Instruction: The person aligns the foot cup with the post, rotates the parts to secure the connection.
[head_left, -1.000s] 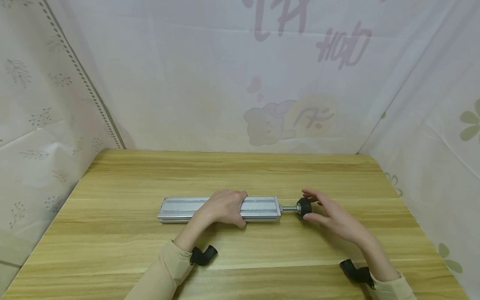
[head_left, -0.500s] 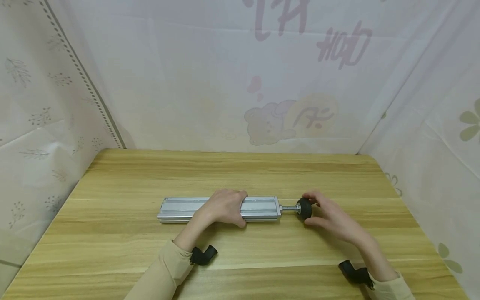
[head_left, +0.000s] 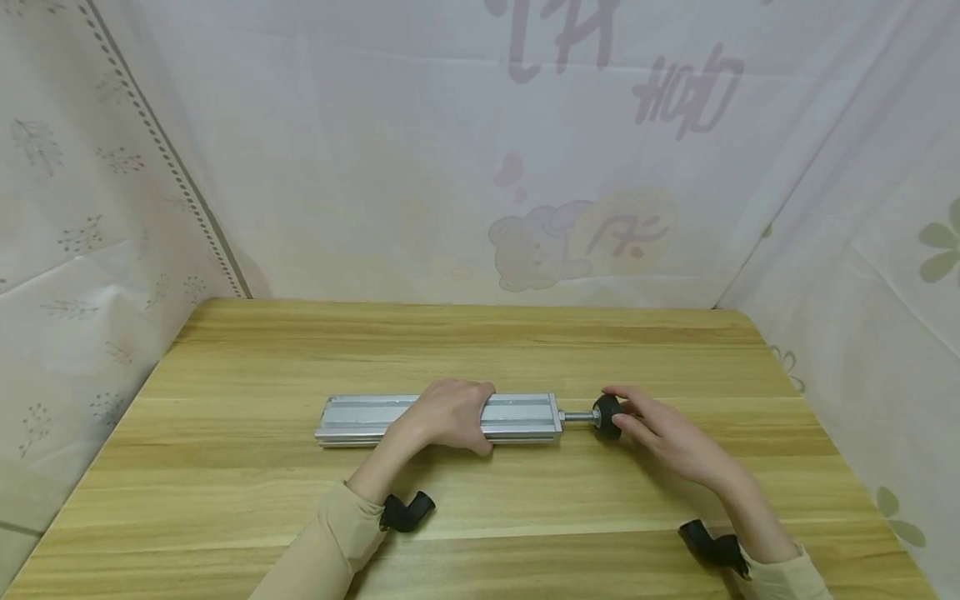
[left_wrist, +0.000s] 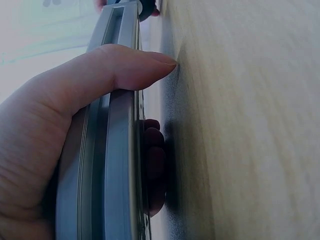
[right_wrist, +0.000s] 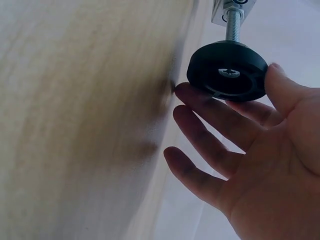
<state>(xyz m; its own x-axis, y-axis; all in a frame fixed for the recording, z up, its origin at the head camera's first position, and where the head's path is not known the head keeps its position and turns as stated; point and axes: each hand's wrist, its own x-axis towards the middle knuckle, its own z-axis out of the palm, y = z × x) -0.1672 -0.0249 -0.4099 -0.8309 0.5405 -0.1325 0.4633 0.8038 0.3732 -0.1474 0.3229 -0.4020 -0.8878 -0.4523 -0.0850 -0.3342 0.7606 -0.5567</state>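
An aluminium extrusion profile (head_left: 519, 410) lies crosswise over the table, close above the wood in the left wrist view. My left hand (head_left: 448, 414) grips it near its middle, thumb over the near side and fingertips curled under it. A threaded rod (head_left: 578, 417) with nuts sticks out of the end plate on the right. At its tip is a round black levelling foot (head_left: 604, 410). My right hand (head_left: 671, 432) pinches the foot's rim. The right wrist view shows the thumb (right_wrist: 282, 87) at one edge of the foot, with other fingers spread below it.
The wood-grain table (head_left: 480, 350) reaches back to a pale printed cloth (head_left: 390, 183), with more cloth on the left and right sides. Black curved pieces (head_left: 408, 510) are fixed at both wrists, by the beige sleeves (head_left: 330, 533).
The right fingers have turned around the foot; the thumb has risen from below its near edge to its side. The left hand and the profile stay in place.
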